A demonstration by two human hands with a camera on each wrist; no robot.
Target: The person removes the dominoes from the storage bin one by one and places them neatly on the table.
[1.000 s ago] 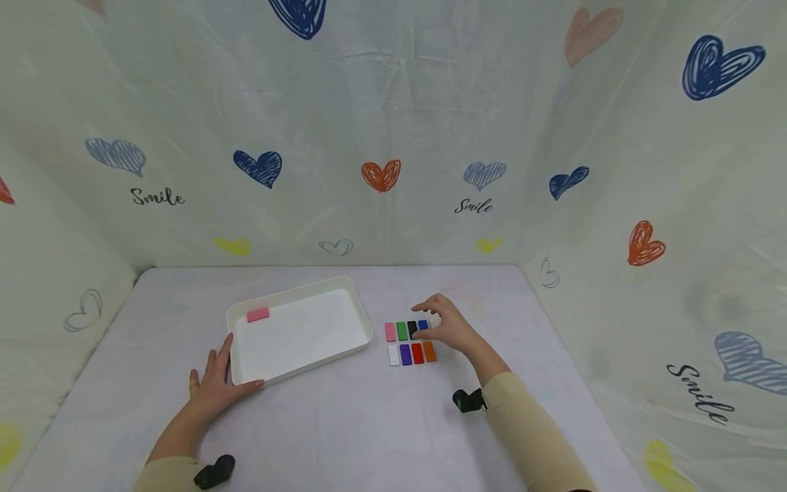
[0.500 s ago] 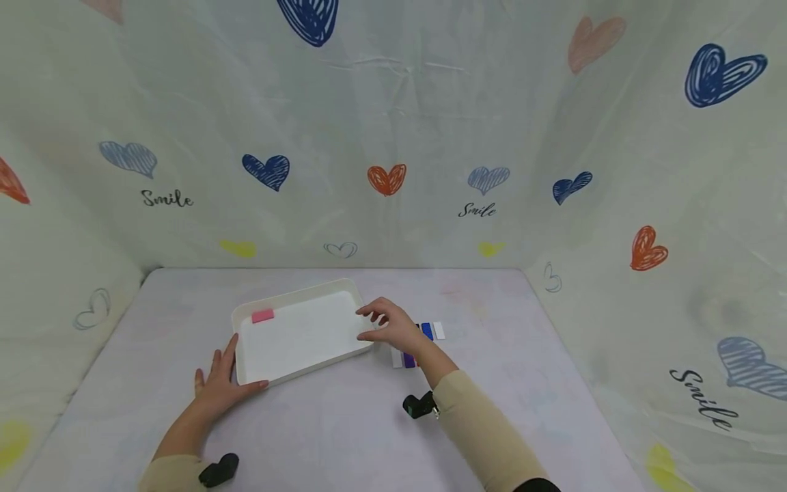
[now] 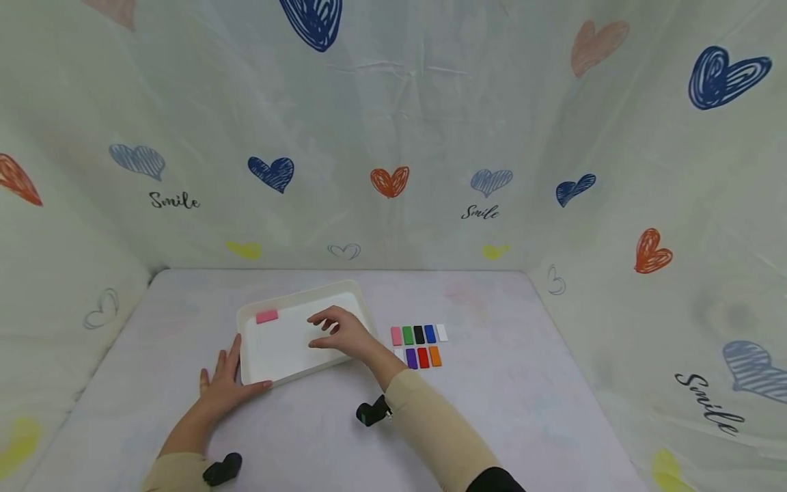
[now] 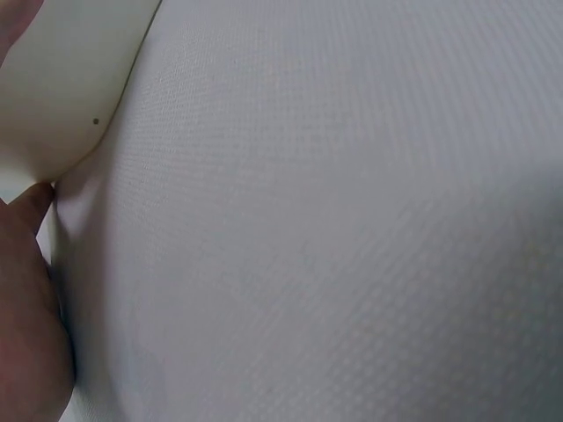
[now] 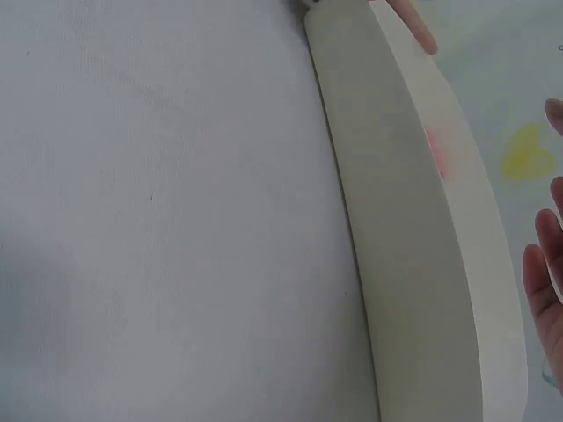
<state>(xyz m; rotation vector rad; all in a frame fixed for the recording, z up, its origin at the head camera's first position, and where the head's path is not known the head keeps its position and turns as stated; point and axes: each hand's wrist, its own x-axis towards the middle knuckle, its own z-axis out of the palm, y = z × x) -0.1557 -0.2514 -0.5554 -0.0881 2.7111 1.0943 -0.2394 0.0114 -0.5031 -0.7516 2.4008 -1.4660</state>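
Note:
A shallow white tray [image 3: 289, 348] lies slanted on the table, with one pink block [image 3: 267, 316] in its far left corner. My left hand [image 3: 223, 393] braces the tray's near left corner, thumb along the front edge and fingers spread at the left side. In the left wrist view, its thumb [image 4: 33, 204] meets the tray wall [image 4: 70, 88]. Over the middle of the tray hovers my right hand [image 3: 347, 335], thumb and index finger apart, nothing seen between them. Its fingers [image 5: 547, 242] show beyond the tray's rim [image 5: 471, 290] in the right wrist view.
Right of the tray, several small coloured blocks stand in two rows, among them a green block [image 3: 408, 335], a blue block [image 3: 430, 333], a red block [image 3: 423, 357] and an orange block [image 3: 435, 356]. A heart-patterned curtain [image 3: 430, 102] surrounds the table [image 3: 504, 410].
My right hand has moved left from the rows of blocks to over the tray, uncovering the rows. The left hand stays at the tray's corner.

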